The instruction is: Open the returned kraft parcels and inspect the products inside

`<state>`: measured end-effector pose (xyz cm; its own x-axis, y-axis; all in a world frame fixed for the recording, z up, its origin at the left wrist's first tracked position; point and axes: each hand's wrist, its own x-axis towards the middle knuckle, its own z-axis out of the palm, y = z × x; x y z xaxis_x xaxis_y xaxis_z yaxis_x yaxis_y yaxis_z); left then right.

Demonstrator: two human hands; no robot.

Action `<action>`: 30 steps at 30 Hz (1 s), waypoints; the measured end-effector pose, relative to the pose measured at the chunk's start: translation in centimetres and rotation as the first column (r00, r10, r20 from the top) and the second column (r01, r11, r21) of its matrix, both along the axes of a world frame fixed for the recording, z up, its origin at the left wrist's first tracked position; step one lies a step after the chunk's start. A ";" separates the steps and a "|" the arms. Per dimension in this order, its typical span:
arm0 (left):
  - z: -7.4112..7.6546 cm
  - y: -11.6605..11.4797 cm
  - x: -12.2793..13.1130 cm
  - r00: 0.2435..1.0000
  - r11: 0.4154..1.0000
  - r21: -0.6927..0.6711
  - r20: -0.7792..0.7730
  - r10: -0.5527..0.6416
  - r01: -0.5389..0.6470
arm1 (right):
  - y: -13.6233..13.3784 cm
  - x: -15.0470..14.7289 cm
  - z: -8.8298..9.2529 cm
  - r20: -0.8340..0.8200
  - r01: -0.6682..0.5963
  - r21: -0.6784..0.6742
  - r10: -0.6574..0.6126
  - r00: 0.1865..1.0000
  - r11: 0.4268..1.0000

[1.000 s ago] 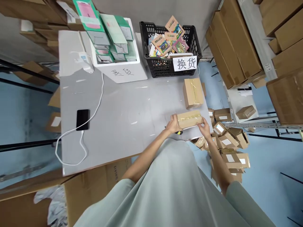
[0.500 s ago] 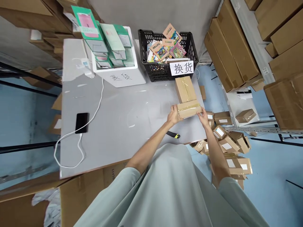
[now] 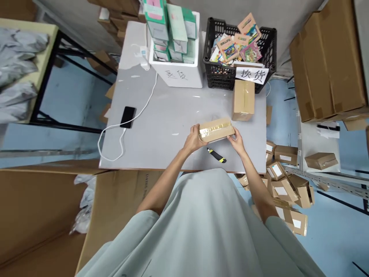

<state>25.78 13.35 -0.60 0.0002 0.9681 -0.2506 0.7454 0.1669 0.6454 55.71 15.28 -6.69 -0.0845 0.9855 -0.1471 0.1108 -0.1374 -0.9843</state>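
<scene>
A small taped cardboard box [image 3: 215,130] is held between my two hands over the grey table [image 3: 161,127], slightly tilted. My left hand [image 3: 195,139] grips its left end, and my right hand [image 3: 236,142] has its fingers closed on the right end. Just below the box lies a black and yellow utility knife [image 3: 216,155], which neither hand touches. A second taped cardboard box [image 3: 243,100] stands beyond my right hand, in front of the black crate.
At the back are a white foam box [image 3: 184,79] with green packages and a black crate [image 3: 220,79] of colourful booklets. A phone [image 3: 128,117] with a white cable lies left. Parcels [image 3: 281,188] are piled on the floor at right; a large open carton [image 3: 121,200] stands front left.
Both hands have moved the held box left and away from the second box, tilting it. My view has turned, so more of the left side shows and the whole knife is visible.
</scene>
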 end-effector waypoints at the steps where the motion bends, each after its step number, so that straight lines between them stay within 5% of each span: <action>1: -0.3 -1.2 -1.8 1.000 1.000 -0.007 0.000 0.024 -0.024 | -0.6 -1.6 -0.2 -0.016 -0.035 -0.007 0.035 0.999 0.999; 7: -2.0 -6.9 -13.0 0.991 0.990 -0.058 0.043 0.128 -0.125 | -4.0 -11.1 -1.0 -0.124 -0.151 -0.083 0.140 0.982 0.985; 13: -3.4 -9.2 -20.9 0.958 0.976 -0.169 0.231 0.172 -0.135 | -7.9 -16.5 -1.1 -0.020 -0.136 -0.162 0.134 0.991 0.977; 18: -4.6 -9.3 -22.6 0.861 0.957 -0.243 0.440 0.253 -0.157 | -9.6 -18.6 -1.6 0.207 0.002 -0.131 0.026 0.978 0.991; 22: -6.0 -8.5 -22.4 0.806 0.966 -0.226 0.545 0.233 -0.127 | -8.4 -19.7 -2.3 0.353 0.093 -0.068 -0.063 0.934 0.993; 30: -8.4 -8.0 -22.4 0.775 0.963 -0.256 0.592 0.223 -0.081 | -6.8 -20.4 -3.6 0.366 0.165 -0.224 -0.074 0.927 0.960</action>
